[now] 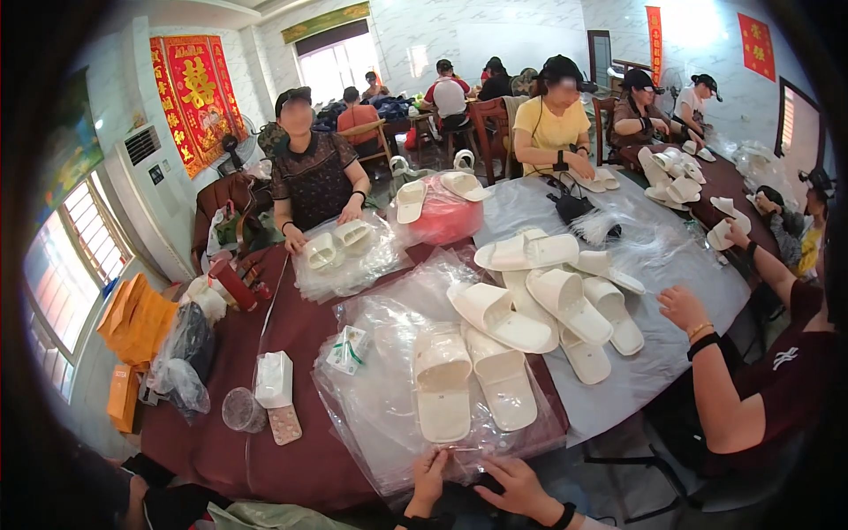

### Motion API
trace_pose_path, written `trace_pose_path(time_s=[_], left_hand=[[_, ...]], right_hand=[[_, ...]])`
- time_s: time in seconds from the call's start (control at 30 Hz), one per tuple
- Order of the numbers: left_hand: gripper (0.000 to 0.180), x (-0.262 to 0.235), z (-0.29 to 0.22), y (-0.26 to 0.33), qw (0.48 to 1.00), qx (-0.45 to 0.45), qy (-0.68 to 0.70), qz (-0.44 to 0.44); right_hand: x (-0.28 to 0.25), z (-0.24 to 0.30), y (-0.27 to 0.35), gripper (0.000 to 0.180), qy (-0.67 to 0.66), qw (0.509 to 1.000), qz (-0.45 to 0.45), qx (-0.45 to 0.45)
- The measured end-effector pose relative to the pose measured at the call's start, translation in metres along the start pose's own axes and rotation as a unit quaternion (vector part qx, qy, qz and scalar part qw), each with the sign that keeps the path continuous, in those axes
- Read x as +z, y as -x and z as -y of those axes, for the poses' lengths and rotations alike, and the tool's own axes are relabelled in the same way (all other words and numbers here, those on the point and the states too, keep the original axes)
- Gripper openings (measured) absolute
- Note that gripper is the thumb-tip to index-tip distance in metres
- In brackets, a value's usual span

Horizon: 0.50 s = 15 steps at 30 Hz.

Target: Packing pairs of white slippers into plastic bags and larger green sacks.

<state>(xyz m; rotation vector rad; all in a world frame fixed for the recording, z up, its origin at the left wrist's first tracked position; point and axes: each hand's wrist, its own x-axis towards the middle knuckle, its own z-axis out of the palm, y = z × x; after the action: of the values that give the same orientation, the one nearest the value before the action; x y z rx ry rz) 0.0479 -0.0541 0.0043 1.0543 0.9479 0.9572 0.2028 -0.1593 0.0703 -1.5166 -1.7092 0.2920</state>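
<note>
A pair of white slippers lies side by side on a stack of clear plastic bags at the table's near edge. My left hand is closed, its fingertips pinching the near edge of the top bag just below the left slipper. Just to its right, my right hand has its fingers stretched and slightly apart by the bag's edge, with nothing visible in them. Beyond the pair is a loose pile of white slippers, partly overlapping one another.
On the maroon tablecloth at left stand a white box, a clear cup and a blister pack. A co-worker's arm reaches in from the right. Across the table, a person handles bagged slippers.
</note>
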Motion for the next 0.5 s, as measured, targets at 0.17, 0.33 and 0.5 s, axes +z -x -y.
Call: trace_pose_path(time_s=[0.17, 0.33, 0.5], left_hand=[[0.018, -0.006, 0.0, 0.002, 0.996, -0.025, 0.088, 0.017], [0.025, -0.014, 0.006, -0.004, 0.991, -0.009, 0.072, 0.112], [0.029, -0.015, 0.004, -0.005, 0.99, 0.002, 0.029, 0.141]], right_hand=[[-0.031, -0.021, 0.009, 0.027, 0.058, 0.97, -0.221, -0.077], [-0.04, -0.064, -0.013, 0.043, -0.02, 0.921, -0.193, 0.338], [-0.037, -0.094, -0.012, 0.049, 0.025, 0.906, -0.248, 0.342]])
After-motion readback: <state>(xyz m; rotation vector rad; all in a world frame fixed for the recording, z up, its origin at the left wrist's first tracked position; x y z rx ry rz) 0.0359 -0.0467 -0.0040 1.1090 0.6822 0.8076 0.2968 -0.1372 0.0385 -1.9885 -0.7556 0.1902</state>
